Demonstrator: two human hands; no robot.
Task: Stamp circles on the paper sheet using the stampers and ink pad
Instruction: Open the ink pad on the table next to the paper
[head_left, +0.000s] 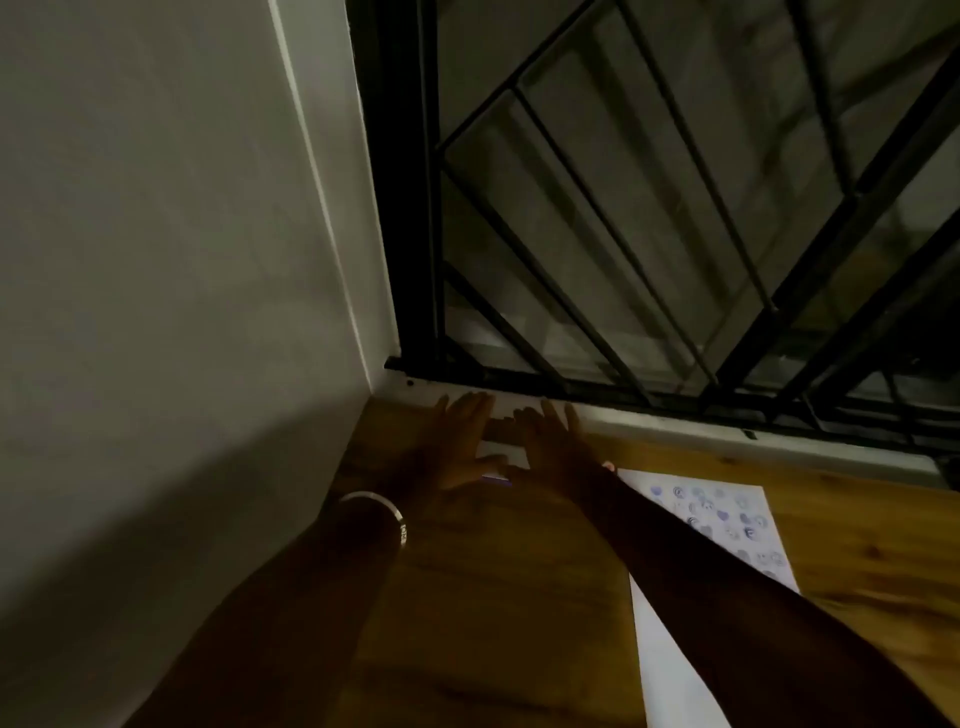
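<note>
- Both hands reached to the far corner of the tabletop (498, 561), at about 12 o'clock, beneath the barred window (675, 208).
- The left hand (460, 447) and right hand (553, 447) lay flat, fingers spread and released, over a pale flat thing (498, 449), perhaps the ink pad; dim light left that uncertain.
- The paper sheet (722, 525) lay at 3 o'clock, already bearing bluish stamped circles, likely kept clear of the reach.
- No writing was legible; the left wrist's bangle (389, 512) showed unreadable marks.

No legible text anywhere. Bangle (396, 525) carries small dark marks, too blurred to read. Paper sheet (727, 519) bears blue stamped symbols only.
</note>
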